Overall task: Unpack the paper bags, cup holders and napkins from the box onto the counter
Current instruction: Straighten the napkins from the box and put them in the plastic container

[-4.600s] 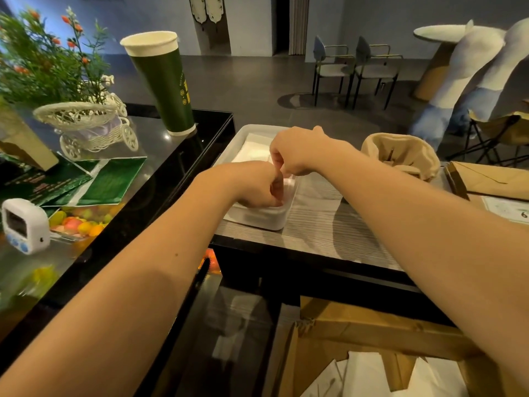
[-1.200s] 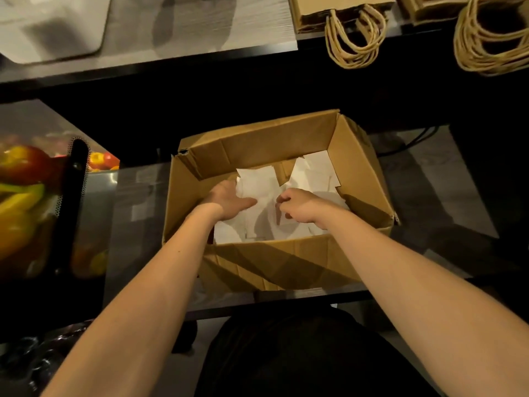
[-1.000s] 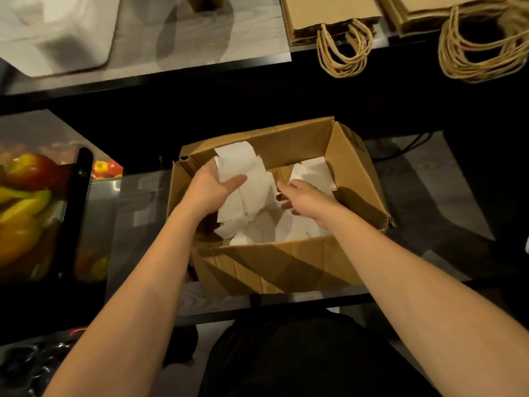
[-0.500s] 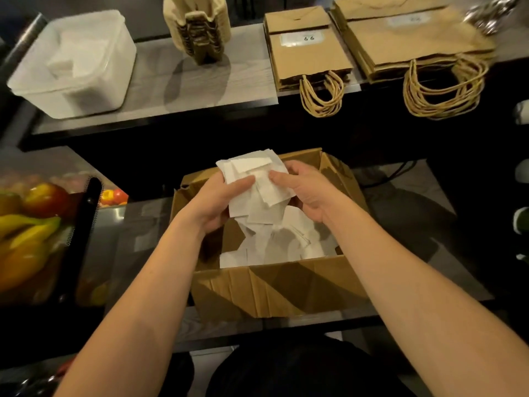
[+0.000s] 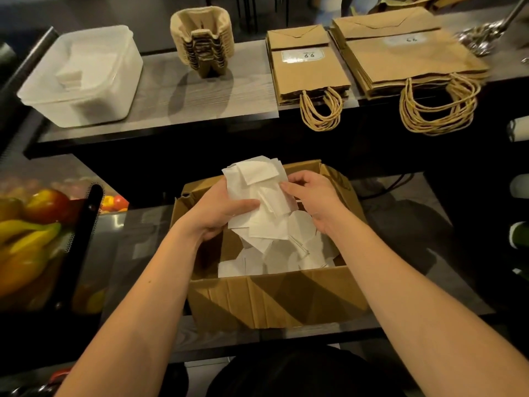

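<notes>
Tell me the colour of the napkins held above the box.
White napkins, clearest in the head view, gripped by both hands.

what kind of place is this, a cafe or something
Probably a cafe or takeaway drinks counter. On the counter sit a stack of pulp cup holders, two piles of brown paper bags with twine handles, and a plastic tub holding napkins.

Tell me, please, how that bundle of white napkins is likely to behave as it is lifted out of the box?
Probably floppy: the napkins sag and crumple between the left hand and right hand. Likely light, and loose sheets overlap unevenly, so some may slip back into the box.
</notes>
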Available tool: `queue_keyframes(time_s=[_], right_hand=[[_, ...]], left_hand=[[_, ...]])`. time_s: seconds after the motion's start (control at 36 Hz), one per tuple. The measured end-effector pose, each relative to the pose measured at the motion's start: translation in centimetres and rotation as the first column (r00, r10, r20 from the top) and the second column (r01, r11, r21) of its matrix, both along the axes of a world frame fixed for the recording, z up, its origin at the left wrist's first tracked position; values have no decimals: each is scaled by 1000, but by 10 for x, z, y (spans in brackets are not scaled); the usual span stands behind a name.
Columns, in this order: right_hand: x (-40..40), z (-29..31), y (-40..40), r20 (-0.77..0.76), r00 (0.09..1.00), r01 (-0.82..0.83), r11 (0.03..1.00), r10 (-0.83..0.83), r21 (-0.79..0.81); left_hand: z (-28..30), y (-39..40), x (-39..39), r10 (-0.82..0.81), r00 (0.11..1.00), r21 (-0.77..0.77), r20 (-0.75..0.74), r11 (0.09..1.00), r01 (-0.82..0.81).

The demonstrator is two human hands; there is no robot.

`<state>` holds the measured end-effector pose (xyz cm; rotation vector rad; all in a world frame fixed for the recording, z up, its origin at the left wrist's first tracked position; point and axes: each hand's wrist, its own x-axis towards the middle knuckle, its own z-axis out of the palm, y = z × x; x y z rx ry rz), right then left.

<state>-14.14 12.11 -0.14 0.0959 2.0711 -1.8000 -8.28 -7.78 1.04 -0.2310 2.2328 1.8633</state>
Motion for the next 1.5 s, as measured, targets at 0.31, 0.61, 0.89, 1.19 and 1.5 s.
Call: queue_keyframes(time_s=[0.31, 0.61, 0.89, 1.19, 1.5], right_hand=[[-12, -1, 6, 288, 957, 48, 971, 22, -234], [-19, -13, 16, 472, 872, 90, 905, 131, -416], [-22, -18, 1, 497, 824, 22, 861, 272, -508], [-33, -36, -8, 525, 814, 32, 884, 248, -467], [-18, -54, -11, 489, 834, -56, 921, 256, -386]], left_hand=[[-2, -10, 4, -6, 1000, 54, 7, 999, 5], [12, -17, 3, -61, 998, 115, 9, 992, 60], [22, -6, -3, -252, 967, 139, 44, 960, 244], [12, -18, -4, -165, 979, 82, 118, 984, 156], [-21, -4, -8, 238, 969, 40, 62, 970, -241]])
